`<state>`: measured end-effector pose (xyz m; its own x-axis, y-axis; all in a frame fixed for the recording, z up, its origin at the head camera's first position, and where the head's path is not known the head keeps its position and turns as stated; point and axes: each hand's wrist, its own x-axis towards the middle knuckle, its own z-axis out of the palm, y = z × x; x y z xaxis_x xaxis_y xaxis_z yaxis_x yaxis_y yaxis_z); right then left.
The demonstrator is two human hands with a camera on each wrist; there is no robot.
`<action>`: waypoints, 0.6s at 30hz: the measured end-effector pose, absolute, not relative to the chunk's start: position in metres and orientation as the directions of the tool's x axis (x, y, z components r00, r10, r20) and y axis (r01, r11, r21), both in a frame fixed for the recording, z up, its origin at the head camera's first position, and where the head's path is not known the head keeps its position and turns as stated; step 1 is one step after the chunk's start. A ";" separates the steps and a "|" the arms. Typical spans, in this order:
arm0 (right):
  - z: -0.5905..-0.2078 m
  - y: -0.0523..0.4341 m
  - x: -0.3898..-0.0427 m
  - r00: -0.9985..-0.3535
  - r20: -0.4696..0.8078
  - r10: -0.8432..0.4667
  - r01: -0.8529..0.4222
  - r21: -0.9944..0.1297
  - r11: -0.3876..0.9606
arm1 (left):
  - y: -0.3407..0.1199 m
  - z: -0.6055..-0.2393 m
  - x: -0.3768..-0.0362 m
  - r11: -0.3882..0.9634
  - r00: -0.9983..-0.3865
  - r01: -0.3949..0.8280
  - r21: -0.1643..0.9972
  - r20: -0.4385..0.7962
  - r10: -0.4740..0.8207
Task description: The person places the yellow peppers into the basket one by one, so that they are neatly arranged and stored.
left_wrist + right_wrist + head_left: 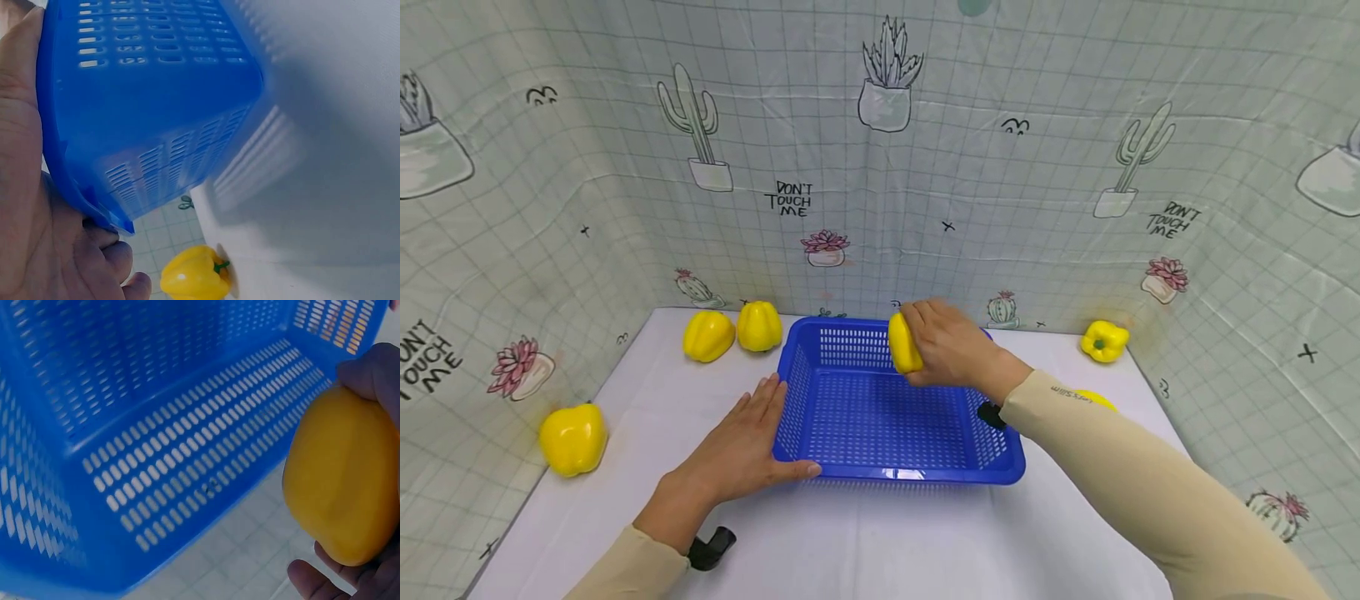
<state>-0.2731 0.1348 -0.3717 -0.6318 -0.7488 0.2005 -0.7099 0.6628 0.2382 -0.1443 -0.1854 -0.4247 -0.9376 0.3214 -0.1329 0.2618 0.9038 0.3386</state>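
A blue slotted plastic basket (901, 476) stands on the white table. My right hand (928, 343) grips a yellow bell pepper (903, 343) and holds it over the far part of the basket, above its floor. In the right wrist view the pepper (342, 478) sits in my fingers, with the empty basket (125, 369) below it. My left hand (758, 435) lies flat on the table with straight fingers against the basket's near left corner, thumb along the front wall. The left wrist view shows the basket wall (156, 125) pressed against my palm (31, 206).
Two yellow peppers (708, 336) (759, 326) lie at the back left, one (573, 439) at the left edge and one (1104, 341) at the back right. Another pepper (1095, 398) is half hidden behind my right forearm. Cactus-print cloth walls close in three sides.
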 end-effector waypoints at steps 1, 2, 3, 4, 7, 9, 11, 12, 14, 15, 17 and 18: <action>-0.373 0.132 -0.274 -0.632 0.198 -0.749 -0.713 0.229 0.662 | -0.185 -0.425 -0.145 0.904 -0.938 0.262 0.338 -0.132 0.322; -0.374 0.129 -0.274 -0.637 0.190 -0.747 -0.713 0.222 0.665 | -0.185 -0.425 -0.145 0.904 -0.938 0.262 0.338 -0.132 0.321; -0.376 0.125 -0.275 -0.644 0.183 -0.743 -0.710 0.218 0.669 | -0.185 -0.425 -0.145 0.904 -0.938 0.262 0.338 -0.131 0.321; -0.378 0.122 -0.276 -0.650 0.178 -0.739 -0.709 0.209 0.674 | -0.185 -0.426 -0.145 0.906 -0.939 0.260 0.334 -0.133 0.318; -0.384 0.113 -0.278 -0.664 0.161 -0.730 -0.701 0.205 0.683 | -0.185 -0.426 -0.146 0.907 -0.938 0.259 0.333 -0.136 0.318; -0.387 0.108 -0.278 -0.672 0.150 -0.725 -0.696 0.207 0.688 | -0.185 -0.427 -0.146 0.908 -0.938 0.257 0.332 -0.142 0.317; -0.391 0.103 -0.279 -0.678 0.134 -0.723 -0.696 0.200 0.690 | -0.185 -0.427 -0.146 0.907 -0.937 0.256 0.334 -0.144 0.317; -0.392 0.100 -0.279 -0.681 0.125 -0.722 -0.696 0.197 0.690 | -0.185 -0.427 -0.146 0.908 -0.938 0.253 0.333 -0.147 0.315; -0.395 0.095 -0.280 -0.685 0.106 -0.720 -0.698 0.186 0.691 | -0.186 -0.428 -0.146 0.908 -0.937 0.255 0.331 -0.145 0.316; -0.396 0.093 -0.281 -0.687 0.099 -0.720 -0.700 0.179 0.692 | -0.187 -0.427 -0.146 0.908 -0.937 0.258 0.330 -0.143 0.318; -0.399 0.089 -0.282 -0.689 0.086 -0.720 -0.701 0.174 0.691 | -0.188 -0.427 -0.145 0.908 -0.937 0.260 0.329 -0.141 0.320; -0.400 0.087 -0.283 -0.689 0.081 -0.720 -0.701 0.177 0.691 | -0.188 -0.427 -0.145 0.908 -0.937 0.263 0.327 -0.139 0.321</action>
<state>-0.2829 0.0866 -0.3996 -0.6891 -0.7201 0.0814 -0.7011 0.6909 0.1766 -0.1451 -0.1880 -0.4268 -0.9366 0.3213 -0.1395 0.2626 0.9077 0.3272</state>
